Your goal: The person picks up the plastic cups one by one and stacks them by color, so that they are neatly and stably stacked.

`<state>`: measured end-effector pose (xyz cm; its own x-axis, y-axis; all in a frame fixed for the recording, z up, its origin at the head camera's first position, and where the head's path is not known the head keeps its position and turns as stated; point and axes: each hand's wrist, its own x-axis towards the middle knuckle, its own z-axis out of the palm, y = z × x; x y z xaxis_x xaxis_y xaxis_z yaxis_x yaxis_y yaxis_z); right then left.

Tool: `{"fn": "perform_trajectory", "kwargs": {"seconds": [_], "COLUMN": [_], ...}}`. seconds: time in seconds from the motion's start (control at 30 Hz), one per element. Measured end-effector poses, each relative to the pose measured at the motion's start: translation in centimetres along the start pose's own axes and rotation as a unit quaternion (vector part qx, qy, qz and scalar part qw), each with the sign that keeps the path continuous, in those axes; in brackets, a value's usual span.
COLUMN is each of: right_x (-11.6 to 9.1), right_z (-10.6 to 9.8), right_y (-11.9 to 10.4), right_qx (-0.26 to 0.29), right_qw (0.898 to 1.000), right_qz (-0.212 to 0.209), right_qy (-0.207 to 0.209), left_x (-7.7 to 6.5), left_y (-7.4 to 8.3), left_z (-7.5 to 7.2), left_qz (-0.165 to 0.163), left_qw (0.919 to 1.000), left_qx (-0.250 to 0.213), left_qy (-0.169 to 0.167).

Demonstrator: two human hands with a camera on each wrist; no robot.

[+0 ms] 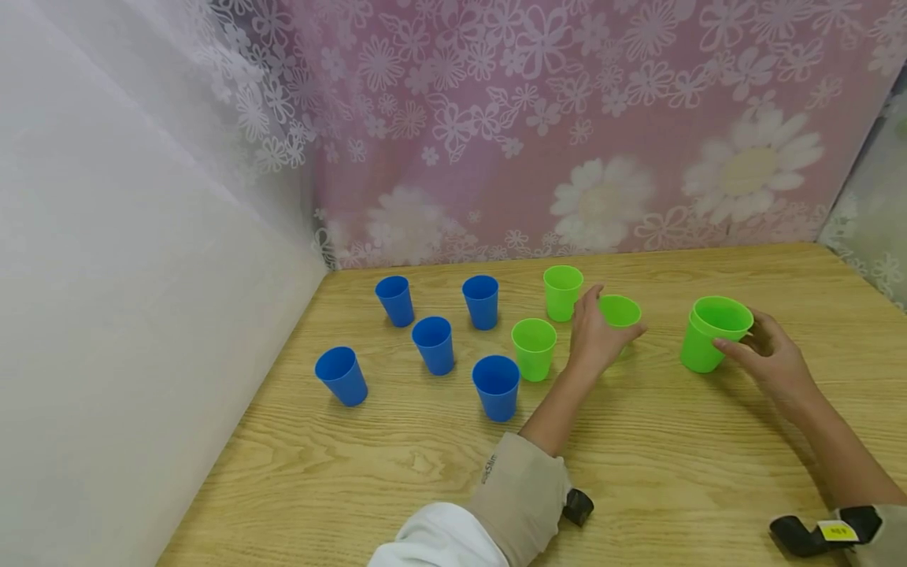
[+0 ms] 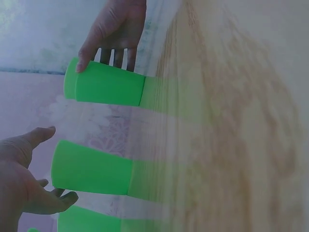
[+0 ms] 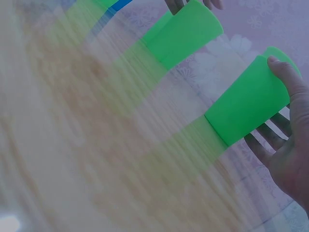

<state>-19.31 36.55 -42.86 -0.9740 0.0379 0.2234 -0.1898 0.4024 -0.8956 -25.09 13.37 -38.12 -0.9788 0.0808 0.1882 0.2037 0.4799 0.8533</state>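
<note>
My left hand (image 1: 597, 335) reaches round an upright green cup (image 1: 620, 312), thumb on one side of the rim and fingers on the other. In the left wrist view its thumb and fingers are spread beside that green cup (image 2: 91, 167), with a gap at the thumb. To the right, my right hand (image 1: 775, 368) holds two nested green cups (image 1: 701, 346) upright, the inner rim showing just above the outer one. The right wrist view shows the thumb on the rim of the nested cups (image 3: 248, 104), with the fingers behind.
Two more green cups stand left of my left hand, one at the back (image 1: 563, 298) and one nearer (image 1: 534, 354). Several upright blue cups (image 1: 433, 350) stand farther left on the wooden table (image 1: 340, 488). A white wall (image 1: 142, 276) and a flowered curtain (image 1: 496, 157) border the table.
</note>
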Motion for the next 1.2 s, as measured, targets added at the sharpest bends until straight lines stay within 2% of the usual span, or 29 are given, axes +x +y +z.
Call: {"fn": "perform_trajectory", "kwargs": {"seconds": [0.23, 0.53, 0.97, 1.2], "right_x": [0.1, 0.2, 0.2, 0.2], "right_z": [0.0, 0.0, -0.2, -0.2], "right_y": [0.1, 0.3, 0.5, 0.5], "right_qx": [0.007, 0.007, -0.002, 0.004], "right_qw": [1.0, 1.0, 1.0, 1.0], "right_qz": [-0.008, -0.009, -0.009, -0.007], "right_qy": [-0.003, 0.003, -0.001, -0.002], "left_x": [0.3, 0.5, 0.5, 0.7], "left_y": [-0.9, -1.9, -1.5, -0.7], "left_z": [0.6, 0.8, 0.5, 0.4], "left_qz": [-0.02, -0.028, -0.022, 0.001], "left_qw": [0.9998, 0.9986, 0.9983, 0.9989], "left_qx": [-0.004, -0.043, -0.047, -0.036], "left_qy": [-0.004, -0.014, -0.026, -0.03]}}
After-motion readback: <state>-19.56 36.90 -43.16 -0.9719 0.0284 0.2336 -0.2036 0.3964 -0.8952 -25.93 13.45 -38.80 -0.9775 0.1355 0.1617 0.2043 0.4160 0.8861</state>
